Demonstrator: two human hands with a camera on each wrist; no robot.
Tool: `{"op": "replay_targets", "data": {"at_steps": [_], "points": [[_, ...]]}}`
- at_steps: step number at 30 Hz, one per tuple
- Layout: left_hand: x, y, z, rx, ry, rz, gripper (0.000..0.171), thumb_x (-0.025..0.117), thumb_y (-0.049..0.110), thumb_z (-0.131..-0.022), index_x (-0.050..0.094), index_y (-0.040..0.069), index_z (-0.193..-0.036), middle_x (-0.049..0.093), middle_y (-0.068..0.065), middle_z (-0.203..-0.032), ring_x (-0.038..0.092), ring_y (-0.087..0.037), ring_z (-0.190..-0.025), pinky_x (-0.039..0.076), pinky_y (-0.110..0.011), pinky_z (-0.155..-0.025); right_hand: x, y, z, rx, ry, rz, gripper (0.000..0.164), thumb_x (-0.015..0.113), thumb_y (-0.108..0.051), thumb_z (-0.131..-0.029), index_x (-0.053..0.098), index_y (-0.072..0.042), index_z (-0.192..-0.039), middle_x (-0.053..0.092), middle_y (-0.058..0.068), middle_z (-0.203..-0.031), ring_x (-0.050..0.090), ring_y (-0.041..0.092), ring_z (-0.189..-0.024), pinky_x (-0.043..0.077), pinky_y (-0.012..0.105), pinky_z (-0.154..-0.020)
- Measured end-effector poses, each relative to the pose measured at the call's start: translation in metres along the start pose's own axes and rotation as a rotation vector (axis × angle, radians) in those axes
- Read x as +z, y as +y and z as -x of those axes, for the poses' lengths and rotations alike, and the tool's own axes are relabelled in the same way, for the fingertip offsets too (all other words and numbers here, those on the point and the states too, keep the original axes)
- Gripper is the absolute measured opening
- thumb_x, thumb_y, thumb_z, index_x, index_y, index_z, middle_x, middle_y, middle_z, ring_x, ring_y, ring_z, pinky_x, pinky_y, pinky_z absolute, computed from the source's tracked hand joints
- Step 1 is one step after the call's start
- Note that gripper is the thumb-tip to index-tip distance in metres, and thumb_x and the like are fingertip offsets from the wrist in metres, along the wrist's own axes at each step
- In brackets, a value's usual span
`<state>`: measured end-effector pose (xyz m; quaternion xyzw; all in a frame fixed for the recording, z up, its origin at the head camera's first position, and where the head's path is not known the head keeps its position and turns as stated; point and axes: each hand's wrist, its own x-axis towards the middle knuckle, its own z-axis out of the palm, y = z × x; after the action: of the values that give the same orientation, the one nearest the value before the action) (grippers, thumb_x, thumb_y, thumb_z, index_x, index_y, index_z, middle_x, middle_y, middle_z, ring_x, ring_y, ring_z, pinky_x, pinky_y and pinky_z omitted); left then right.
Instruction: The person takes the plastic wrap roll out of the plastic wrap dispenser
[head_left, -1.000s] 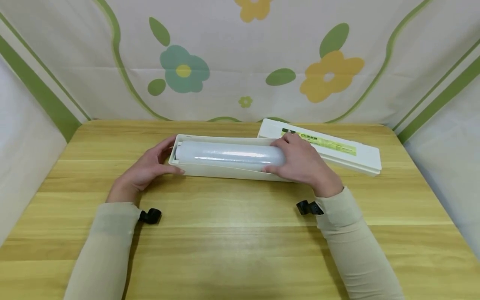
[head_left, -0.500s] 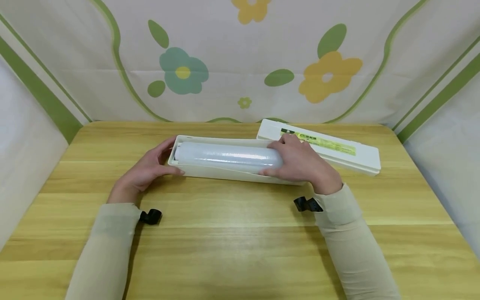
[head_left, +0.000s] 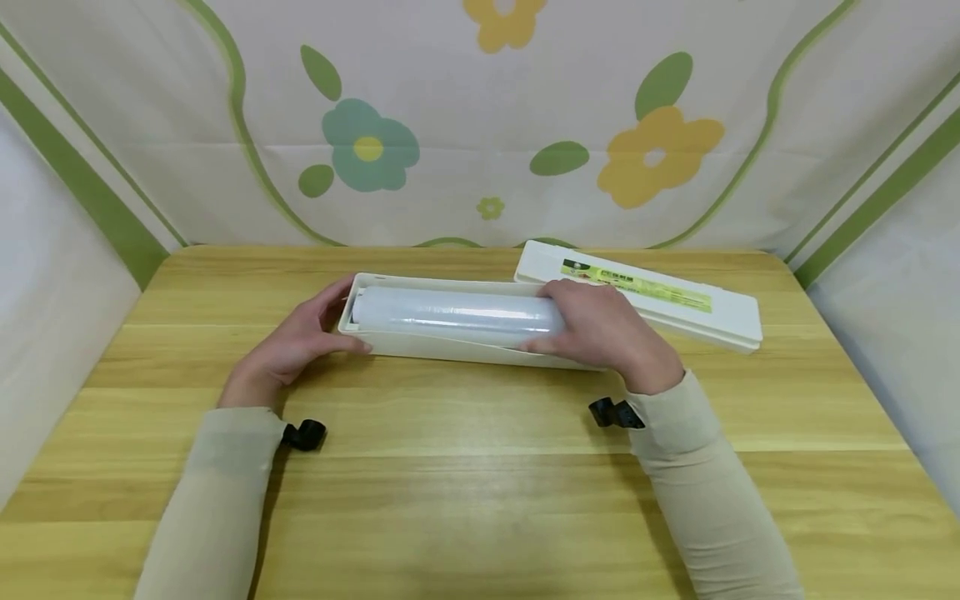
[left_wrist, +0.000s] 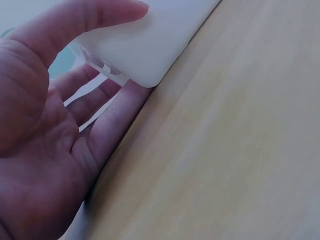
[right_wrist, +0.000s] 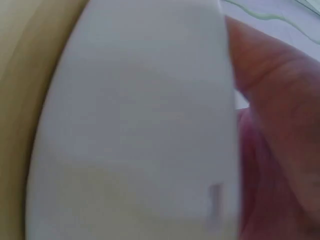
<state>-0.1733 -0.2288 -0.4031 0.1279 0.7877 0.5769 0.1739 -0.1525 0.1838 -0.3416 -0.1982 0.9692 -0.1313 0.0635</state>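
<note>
A long white plastic box lies on the table with its top uncovered. Inside it is a roll of cling film, shiny and see-through. My left hand holds the box's left end, thumb on the front wall; in the left wrist view the fingers reach round the far side of that end. Over the right part of the box, my right hand grips the roll's right end from above. The right wrist view shows the thumb reaching over the box's rim. My hand hides the right ends of roll and box.
A white lid with a green and yellow label lies at an angle behind the box, to the right. The wooden table meets a flowered curtain at the back. Small black wrist mounts stick out from the cuffs.
The right hand has shifted slightly left on the roll, and its raised fingers have come down. The box's right end has swung a little toward me. The left hand keeps its hold.
</note>
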Motion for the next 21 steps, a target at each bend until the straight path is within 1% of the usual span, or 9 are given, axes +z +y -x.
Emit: {"op": "replay_targets", "data": {"at_steps": [4,7,10,13,16,19,21], "points": [[0.001,0.001,-0.001,-0.001,0.012,-0.021,0.102,0.089,0.002,-0.084,0.037,0.026,-0.168,0.046,-0.006,-0.158,0.044,-0.024,-0.140,0.045,-0.017,-0.105,0.003,0.005,0.003,-0.033,0.027,0.016,0.077,0.081,-0.063,-0.088,0.063,-0.016,-0.146,0.072,0.006,-0.130,0.070,0.026,-0.108,0.057,0.049,-0.089],[0.002,0.002,-0.003,0.004,0.029,-0.025,0.100,0.089,0.001,-0.083,0.039,0.024,-0.167,0.047,-0.006,-0.158,0.045,-0.024,-0.139,0.045,-0.017,-0.104,0.004,0.008,0.007,-0.087,0.095,0.050,0.077,0.080,-0.065,-0.088,0.064,-0.022,-0.148,0.074,0.006,-0.128,0.072,0.026,-0.106,0.057,0.048,-0.082],[0.003,0.002,-0.004,0.008,0.043,-0.021,0.100,0.090,0.000,-0.082,0.041,0.023,-0.166,0.048,-0.006,-0.158,0.045,-0.024,-0.141,0.045,-0.017,-0.104,0.006,0.011,0.009,-0.130,0.167,0.059,0.074,0.083,-0.064,-0.086,0.067,-0.023,-0.145,0.075,0.006,-0.122,0.073,0.026,-0.101,0.056,0.047,-0.077],[0.004,0.002,-0.004,0.006,0.052,-0.012,0.101,0.091,0.000,-0.080,0.042,0.022,-0.165,0.048,-0.005,-0.159,0.043,-0.024,-0.146,0.043,-0.015,-0.107,0.007,0.013,0.009,-0.159,0.231,0.052,0.072,0.085,-0.063,-0.083,0.070,-0.023,-0.142,0.077,0.006,-0.117,0.073,0.025,-0.097,0.057,0.046,-0.075],[0.004,0.002,-0.004,0.007,0.060,-0.004,0.101,0.092,-0.001,-0.079,0.044,0.022,-0.164,0.048,-0.004,-0.158,0.041,-0.023,-0.149,0.040,-0.012,-0.109,0.007,0.013,0.009,-0.188,0.284,0.026,0.072,0.087,-0.063,-0.082,0.071,-0.027,-0.142,0.077,0.005,-0.117,0.073,0.023,-0.096,0.057,0.045,-0.073],[0.004,0.001,-0.004,0.008,0.068,0.001,0.100,0.092,-0.002,-0.079,0.045,0.021,-0.163,0.050,-0.004,-0.156,0.042,-0.022,-0.147,0.040,-0.012,-0.109,0.008,0.013,0.008,-0.212,0.311,-0.011,0.072,0.087,-0.062,-0.082,0.069,-0.032,-0.144,0.076,0.003,-0.119,0.072,0.021,-0.096,0.057,0.044,-0.073],[0.004,0.002,-0.004,0.008,0.068,0.002,0.099,0.092,-0.002,-0.078,0.045,0.020,-0.163,0.050,-0.003,-0.155,0.044,-0.022,-0.143,0.041,-0.013,-0.107,0.008,0.014,0.008,-0.226,0.322,-0.031,0.072,0.088,-0.061,-0.082,0.069,-0.033,-0.145,0.076,0.003,-0.120,0.072,0.021,-0.096,0.057,0.043,-0.073]]}}
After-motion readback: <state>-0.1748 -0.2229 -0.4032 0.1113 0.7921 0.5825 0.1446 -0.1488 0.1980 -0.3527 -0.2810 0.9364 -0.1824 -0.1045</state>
